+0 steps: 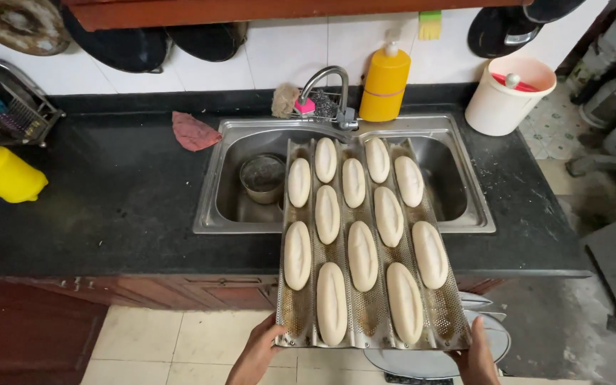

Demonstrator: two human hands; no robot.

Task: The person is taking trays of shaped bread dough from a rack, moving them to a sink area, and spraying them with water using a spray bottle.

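Observation:
I hold a long perforated metal baking tray (368,321) with wavy channels out over the steel sink (436,217). Several pale, oval raw dough loaves (362,255) lie in rows along its channels. My left hand (257,353) grips the tray's near left corner from below. My right hand (478,356) grips the near right corner. The tray's far end reaches over the sink towards the tap (329,85).
A metal pot (262,177) sits in the left sink basin. A yellow soap bottle (385,84) and white lidded bucket (507,94) stand behind the sink. On the black counter (108,207) lie a red cloth (192,132), a yellow container (0,171) and a dish rack (5,107). A round plate (436,360) lies below the tray.

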